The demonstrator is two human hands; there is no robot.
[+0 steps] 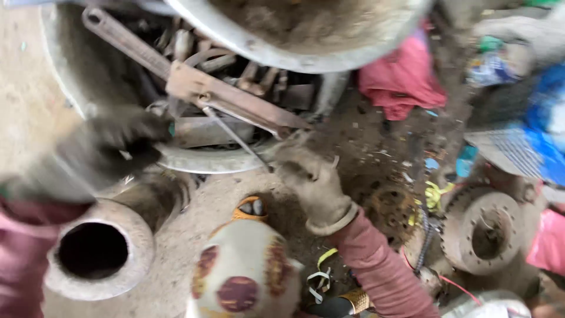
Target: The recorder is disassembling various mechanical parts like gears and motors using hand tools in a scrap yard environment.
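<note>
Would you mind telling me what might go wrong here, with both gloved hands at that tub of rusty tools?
The right hand grips a thin metal rod whose far end is wedged among the rusty tools; it might spring free. The left hand is blurred beside the tub's rim and could get scraped.

A red cloth (400, 79) lay crumpled on the dirty ground. A rusty flanged disc (485, 227) sat near a wide pipe (97, 253).

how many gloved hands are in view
2: the left hand, blurred, at the left by the metal pan; the right hand in the middle, at a thin rod. None seem hidden.
</note>
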